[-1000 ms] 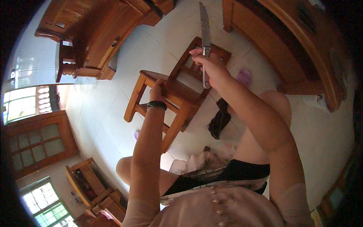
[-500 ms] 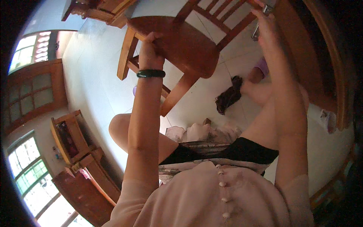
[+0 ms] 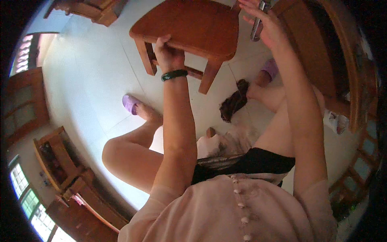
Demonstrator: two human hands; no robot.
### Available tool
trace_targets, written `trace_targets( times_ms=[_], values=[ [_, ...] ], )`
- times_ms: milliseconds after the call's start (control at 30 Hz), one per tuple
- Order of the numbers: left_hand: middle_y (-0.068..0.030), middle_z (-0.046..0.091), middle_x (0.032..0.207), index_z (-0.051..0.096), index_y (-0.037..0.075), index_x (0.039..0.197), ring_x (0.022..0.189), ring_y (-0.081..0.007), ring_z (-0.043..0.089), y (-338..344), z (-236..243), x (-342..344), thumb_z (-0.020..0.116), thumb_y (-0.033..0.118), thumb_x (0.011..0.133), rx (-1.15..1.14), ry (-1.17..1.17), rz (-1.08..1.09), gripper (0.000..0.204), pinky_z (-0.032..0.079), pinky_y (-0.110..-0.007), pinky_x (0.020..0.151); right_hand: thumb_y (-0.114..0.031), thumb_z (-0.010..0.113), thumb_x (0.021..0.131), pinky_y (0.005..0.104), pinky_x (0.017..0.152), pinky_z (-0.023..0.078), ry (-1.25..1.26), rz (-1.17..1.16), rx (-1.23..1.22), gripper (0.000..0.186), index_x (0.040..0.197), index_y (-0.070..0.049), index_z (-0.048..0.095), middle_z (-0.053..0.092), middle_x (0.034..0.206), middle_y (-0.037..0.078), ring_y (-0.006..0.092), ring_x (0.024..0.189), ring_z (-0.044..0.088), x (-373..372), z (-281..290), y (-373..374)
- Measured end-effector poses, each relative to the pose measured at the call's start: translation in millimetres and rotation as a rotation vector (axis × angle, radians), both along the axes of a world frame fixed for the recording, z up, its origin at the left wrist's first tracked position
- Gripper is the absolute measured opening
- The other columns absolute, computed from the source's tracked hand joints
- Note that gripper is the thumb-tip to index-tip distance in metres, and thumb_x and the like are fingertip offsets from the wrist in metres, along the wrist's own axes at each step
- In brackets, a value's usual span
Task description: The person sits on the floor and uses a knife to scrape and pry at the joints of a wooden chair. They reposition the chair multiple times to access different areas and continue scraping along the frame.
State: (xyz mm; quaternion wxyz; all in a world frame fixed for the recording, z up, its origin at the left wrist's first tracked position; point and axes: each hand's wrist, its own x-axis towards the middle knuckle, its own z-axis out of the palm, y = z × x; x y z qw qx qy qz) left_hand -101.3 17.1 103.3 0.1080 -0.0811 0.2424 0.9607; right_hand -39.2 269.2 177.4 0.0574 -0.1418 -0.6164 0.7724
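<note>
A reddish-brown wooden chair (image 3: 189, 28) is in front of me, its seat towards me and its legs pointing down. My left hand (image 3: 168, 54), with a dark bangle at the wrist, grips the near edge of the seat. The thumb lies on top; the other fingers are hidden under the seat. Right of the chair, my right hand (image 3: 268, 28) is raised with its fingers partly stretched out. A slim silvery object (image 3: 259, 21) sits in that hand, but its kind is not clear. Most of the chair's backrest falls outside the picture.
A dark, crumpled cloth-like thing (image 3: 234, 105) lies on the tiled floor by my right foot. I wear purple slippers (image 3: 130, 104). Large brown wooden furniture (image 3: 310, 52) stands close on the right. Wooden cabinets (image 3: 60, 161) and windows are at the left.
The chair has swung from a slanted position to a more level one, and its slatted backrest has mostly left the picture. My left hand stays on the seat edge; my right hand has shifted left.
</note>
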Motion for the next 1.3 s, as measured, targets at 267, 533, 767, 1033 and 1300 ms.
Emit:
trace_targets(
  times_ms=[267, 533, 767, 1033, 1300],
  values=[
    [-0.0088, 0.055, 0.112, 0.052, 0.005, 0.115, 0.108, -0.0282, 0.051, -24, -20, 31, 0.058, 0.006, 0.066, -0.043, 0.133, 0.121, 0.050, 0.044, -0.044, 0.096, -0.022, 0.065, 0.087, 0.0337, 0.082, 0.045, -0.276, -0.022, 0.463, 0.042, 0.127, -0.016, 0.056, 0.054, 0.119, 0.001, 0.0162, 0.098, 0.056, 15, -65, -38],
    [-0.0096, 0.050, 0.119, 0.042, 0.007, 0.127, 0.114, -0.0310, 0.047, -64, -65, 61, 0.055, 0.008, 0.067, -0.037, -0.114, 0.145, 0.062, 0.042, -0.048, 0.097, -0.021, 0.065, 0.087, 0.0357, 0.079, 0.047, -0.358, 0.012, -0.105, 0.050, 0.134, -0.020, 0.049, 0.051, 0.119, 0.001, 0.0169, 0.095, 0.054, 28, -102, -62],
    [-0.0085, 0.056, 0.118, 0.050, 0.003, 0.118, 0.111, -0.0284, 0.053, -40, -84, 72, 0.063, 0.008, 0.074, 0.042, -0.136, -0.179, 0.045, 0.042, -0.046, 0.098, -0.020, 0.067, 0.085, 0.0341, 0.093, 0.044, -0.220, -0.018, 0.008, 0.046, 0.129, -0.021, 0.055, 0.050, 0.130, 0.006, 0.0195, 0.116, 0.048, 7, -101, -36],
    [-0.0092, 0.059, 0.113, 0.056, 0.002, 0.106, 0.107, -0.0278, 0.055, -28, -89, 83, 0.065, 0.007, 0.075, -0.008, -0.243, -0.248, 0.033, 0.042, -0.047, 0.098, -0.015, 0.062, 0.085, 0.0296, 0.093, 0.042, -0.338, 0.056, 0.467, 0.037, 0.122, -0.019, 0.062, 0.057, 0.123, 0.008, 0.0172, 0.110, 0.054, 13, -115, -34],
    [-0.0071, 0.066, 0.088, 0.065, 0.006, 0.076, 0.093, -0.0266, 0.059, -6, -48, 138, 0.067, 0.010, 0.079, 0.128, -0.298, -0.181, 0.005, 0.045, -0.044, 0.088, -0.009, 0.058, 0.085, 0.0302, 0.081, 0.047, -0.260, 0.086, 0.681, 0.030, 0.113, -0.018, 0.067, 0.065, 0.103, 0.001, 0.0135, 0.090, 0.059, 5, -109, -14]
  ],
)
